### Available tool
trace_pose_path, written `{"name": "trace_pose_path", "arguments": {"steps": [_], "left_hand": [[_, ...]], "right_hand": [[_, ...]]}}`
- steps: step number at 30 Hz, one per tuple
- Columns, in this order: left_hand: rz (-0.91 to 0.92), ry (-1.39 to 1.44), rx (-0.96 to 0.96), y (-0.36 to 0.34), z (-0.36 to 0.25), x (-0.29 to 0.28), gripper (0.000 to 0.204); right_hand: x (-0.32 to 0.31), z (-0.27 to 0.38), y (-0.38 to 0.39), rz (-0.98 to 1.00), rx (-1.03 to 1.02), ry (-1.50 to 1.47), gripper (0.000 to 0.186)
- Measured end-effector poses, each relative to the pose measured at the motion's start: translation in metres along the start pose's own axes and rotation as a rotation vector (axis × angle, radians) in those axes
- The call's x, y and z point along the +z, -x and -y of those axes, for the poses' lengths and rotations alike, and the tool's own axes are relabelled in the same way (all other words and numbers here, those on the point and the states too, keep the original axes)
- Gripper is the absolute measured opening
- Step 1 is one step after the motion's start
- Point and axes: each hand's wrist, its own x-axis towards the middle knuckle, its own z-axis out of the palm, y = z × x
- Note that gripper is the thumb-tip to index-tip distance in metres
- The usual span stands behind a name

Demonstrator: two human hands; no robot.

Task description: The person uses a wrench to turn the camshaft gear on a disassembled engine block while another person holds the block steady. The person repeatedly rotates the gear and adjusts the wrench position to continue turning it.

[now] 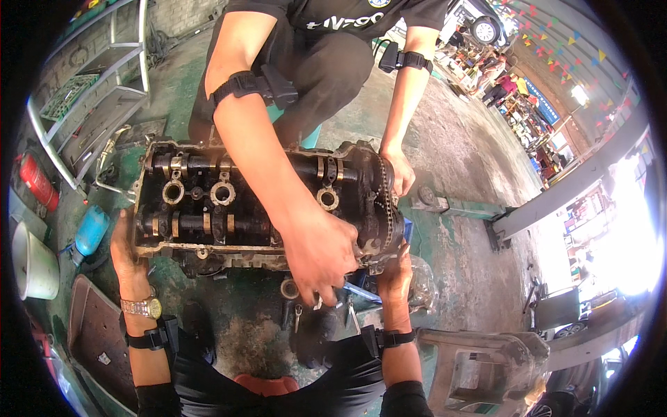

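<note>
A greasy engine cylinder head [264,182], with camshafts, ring-shaped ports and a timing chain [384,191] at its right end, lies across the middle, above the floor. My left hand [126,247], wearing a wristwatch [142,306], grips its left end. My right hand [396,276] holds the lower right corner, with fingers partly hidden behind it. Across from me, a person crouches with one arm over the cylinder head. That person's hand [321,256] is bent at its near edge; what it holds is unclear. Their other hand [399,172] rests at the chain end.
Below are wrenches [297,318], a blue object [363,292] and a red stool [267,384]. On the left stand a metal shelf [104,90], fire extinguisher [38,182], white bucket [36,260], blue bottle [91,229] and brown tray [94,326]. A metal post and grey stool [486,368] are right.
</note>
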Motion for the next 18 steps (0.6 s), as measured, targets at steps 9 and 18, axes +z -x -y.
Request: {"name": "trace_pose_path", "arguments": {"steps": [9, 18], "left_hand": [[-0.01, 0.0, 0.006, 0.0001, 0.0008, -0.0013, 0.046], [-0.014, 0.014, 0.008, 0.0027, -0.0002, 0.0015, 0.044]], "right_hand": [[-0.0037, -0.0014, 0.0001, -0.012, 0.01, 0.013, 0.078], [-0.0024, -0.0018, -0.0001, -0.007, 0.011, -0.026, 0.08]]}}
